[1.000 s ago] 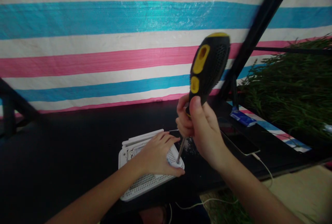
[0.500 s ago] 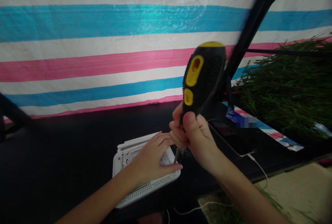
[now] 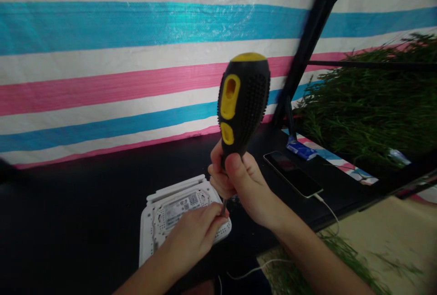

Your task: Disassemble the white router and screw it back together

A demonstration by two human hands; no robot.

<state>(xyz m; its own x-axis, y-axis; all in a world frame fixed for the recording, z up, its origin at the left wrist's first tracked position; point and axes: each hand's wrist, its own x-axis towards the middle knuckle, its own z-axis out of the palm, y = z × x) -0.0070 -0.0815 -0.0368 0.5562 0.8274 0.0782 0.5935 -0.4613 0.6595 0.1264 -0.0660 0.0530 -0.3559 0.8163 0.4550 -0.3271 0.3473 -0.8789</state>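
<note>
Screwdriver (image 3: 244, 99) gripped at neck by R hand (image 3: 237, 179), shaft (image 3: 224, 207) apparently pinched low by L hand (image 3: 198, 229); wht device (image 3: 180, 206) at 7 o'clock from it. Prob. screw-turning step; tip, hidden, to be kept seated.

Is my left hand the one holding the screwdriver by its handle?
No, the right hand grips the screwdriver's handle, while the left hand is down by its shaft.

label (image 3: 176, 210) with square code (image 3: 193, 199), on white device (image 3: 146, 231), too small to read
</note>
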